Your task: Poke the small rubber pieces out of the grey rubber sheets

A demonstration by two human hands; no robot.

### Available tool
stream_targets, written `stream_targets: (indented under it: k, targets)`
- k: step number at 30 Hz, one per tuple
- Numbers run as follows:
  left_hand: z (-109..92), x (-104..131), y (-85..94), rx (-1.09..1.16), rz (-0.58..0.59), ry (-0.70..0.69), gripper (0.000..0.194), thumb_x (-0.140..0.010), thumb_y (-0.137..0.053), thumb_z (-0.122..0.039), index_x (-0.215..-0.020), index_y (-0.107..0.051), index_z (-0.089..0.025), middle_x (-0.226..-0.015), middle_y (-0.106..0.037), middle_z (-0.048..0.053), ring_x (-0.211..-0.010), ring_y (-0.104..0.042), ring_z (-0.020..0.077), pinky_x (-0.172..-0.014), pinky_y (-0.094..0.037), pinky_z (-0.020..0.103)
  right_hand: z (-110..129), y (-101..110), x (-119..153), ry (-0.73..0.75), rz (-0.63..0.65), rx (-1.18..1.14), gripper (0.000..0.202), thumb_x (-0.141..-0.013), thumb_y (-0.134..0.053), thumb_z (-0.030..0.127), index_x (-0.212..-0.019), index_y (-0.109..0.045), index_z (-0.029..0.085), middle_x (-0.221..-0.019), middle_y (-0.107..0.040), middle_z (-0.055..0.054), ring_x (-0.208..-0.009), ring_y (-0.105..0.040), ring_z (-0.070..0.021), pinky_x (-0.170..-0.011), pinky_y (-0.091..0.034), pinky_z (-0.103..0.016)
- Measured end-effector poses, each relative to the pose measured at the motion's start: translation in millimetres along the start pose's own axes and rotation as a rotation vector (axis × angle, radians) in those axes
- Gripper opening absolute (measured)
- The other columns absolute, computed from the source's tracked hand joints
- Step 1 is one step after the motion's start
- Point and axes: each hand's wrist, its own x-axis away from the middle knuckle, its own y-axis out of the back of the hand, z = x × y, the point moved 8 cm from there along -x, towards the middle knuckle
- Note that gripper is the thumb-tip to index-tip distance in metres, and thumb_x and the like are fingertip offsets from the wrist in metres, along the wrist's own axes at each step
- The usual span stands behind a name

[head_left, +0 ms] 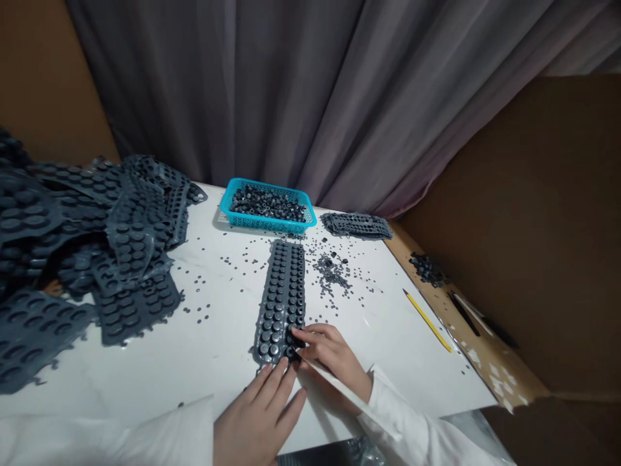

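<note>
A long dark rubber sheet with rows of raised round caps lies lengthwise on the white table. My left hand rests with its fingers spread on the near end of this sheet and holds nothing. Over the sheet's near right corner, my right hand has its thumb and index finger close together around a thin light-coloured tool, whose tip is at the caps. Small dark round bits are scattered right of the sheet.
A blue basket of small dark pieces stands behind the sheet. Dark rubber sheets are heaped at the left, and a stack lies at the back right. A yellow pencil and a dark pile are further right.
</note>
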Motion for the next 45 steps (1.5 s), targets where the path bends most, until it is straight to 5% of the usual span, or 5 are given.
stream_targets:
  k: [10,20,26,36,45]
  targets:
    - [-0.9,2.4,-2.4,0.016,-0.004,-0.013,0.065,-0.08,-0.054,-0.039,-0.137,-0.033,-0.014,-0.143,-0.033,0.016,-0.132,-0.029,0.031,-0.108,-0.024,0.041,13.7,-12.3,-1.4,0.285,0.029,0.394,0.007,-0.088,-0.051,0.012,-0.088,-0.057,0.017,-0.117,-0.063,-0.009,-0.099,-0.056,-0.0219,-0.076,-0.046,-0.039]
    - [0.4,-0.1,4.0,0.001,-0.02,-0.036,0.059,-0.081,-0.052,-0.028,-0.135,-0.035,-0.014,-0.144,-0.03,0.018,-0.129,-0.033,0.0324,-0.104,-0.03,0.042,-21.8,11.2,-4.8,-0.1,-0.076,-0.004,0.009,-0.087,-0.05,0.017,-0.093,-0.056,0.021,-0.115,-0.063,-0.009,-0.103,-0.057,-0.0198,-0.083,-0.05,-0.034]
    - [0.7,0.7,-2.6,0.007,-0.007,-0.014,0.064,-0.08,-0.055,-0.035,-0.136,-0.033,-0.014,-0.146,-0.026,0.018,-0.132,-0.027,0.0324,-0.106,-0.026,0.042,-16.7,-3.9,2.3,-0.08,-0.027,-0.094,0.006,-0.086,-0.053,0.021,-0.09,-0.057,0.021,-0.111,-0.066,-0.009,-0.108,-0.055,-0.0208,-0.087,-0.048,-0.037]
    - [-0.4,-0.3,2.9,-0.023,0.0,-0.019,0.061,-0.079,-0.054,-0.032,-0.135,-0.036,-0.014,-0.143,-0.032,0.018,-0.128,-0.035,0.0333,-0.102,-0.033,0.042,-6.4,-7.4,-11.0,0.209,-0.007,0.332,0.01,-0.089,-0.05,0.015,-0.089,-0.059,0.018,-0.114,-0.065,-0.007,-0.094,-0.058,-0.0211,-0.071,-0.047,-0.036]
    - [-0.3,0.1,5.2,-0.096,-0.106,-0.066,0.049,-0.084,-0.047,-0.024,-0.131,-0.04,-0.014,-0.138,-0.04,0.018,-0.124,-0.041,0.0314,-0.099,-0.035,0.04,-26.7,6.5,-17.4,-0.053,-0.044,0.033,0.011,-0.087,-0.05,0.019,-0.092,-0.059,0.02,-0.111,-0.066,-0.008,-0.104,-0.056,-0.0199,-0.085,-0.049,-0.035]
